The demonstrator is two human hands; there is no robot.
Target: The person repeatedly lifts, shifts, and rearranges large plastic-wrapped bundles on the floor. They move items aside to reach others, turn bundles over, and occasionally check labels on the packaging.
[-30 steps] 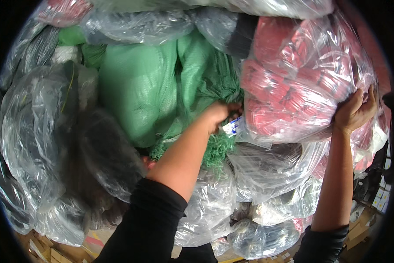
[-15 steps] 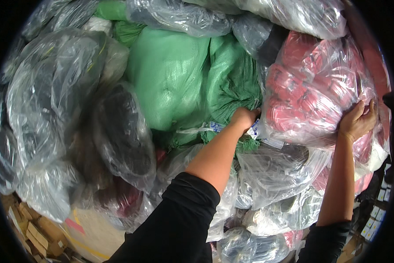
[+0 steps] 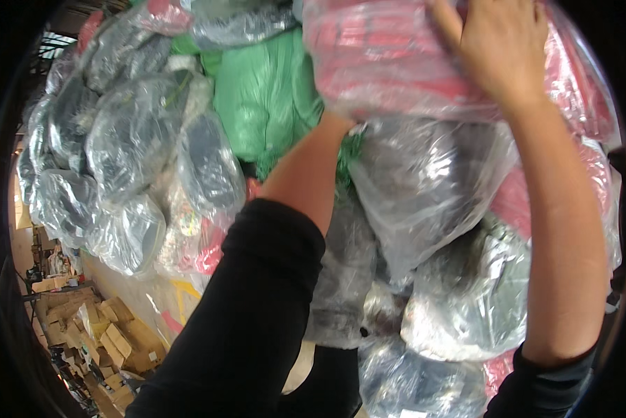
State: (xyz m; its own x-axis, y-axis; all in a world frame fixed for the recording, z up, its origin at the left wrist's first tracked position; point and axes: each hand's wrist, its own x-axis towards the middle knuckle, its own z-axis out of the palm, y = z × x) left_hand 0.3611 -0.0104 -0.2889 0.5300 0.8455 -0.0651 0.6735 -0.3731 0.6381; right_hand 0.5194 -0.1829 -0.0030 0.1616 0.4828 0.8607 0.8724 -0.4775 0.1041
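Note:
A large clear plastic bag of red packed goods [image 3: 396, 63] fills the upper right, close in front of me. My right hand [image 3: 501, 52] lies against its front with thumb and fingers spread, pressing on the plastic. My left hand [image 3: 339, 124] reaches to the bag's lower left edge; only the wrist and back part show, and the bag hides its fingers. Just left of that wrist stands a green woven sack [image 3: 257, 97] with a gathered, frayed end. Under the red bag sits a clear bag of dark goods [image 3: 431, 181].
Clear bags of dark goods [image 3: 135, 132] are piled at the left. More bags, one with pale green contents [image 3: 473, 299], lie lower right. Flattened cardboard boxes [image 3: 118, 341] cover the floor at lower left, beside a yellow floor line [image 3: 188, 289].
The red bag now looks larger and higher in view, covering part of the green sack. My right hand has moved up onto its front; my left fingers have gone out of sight. The view has shifted.

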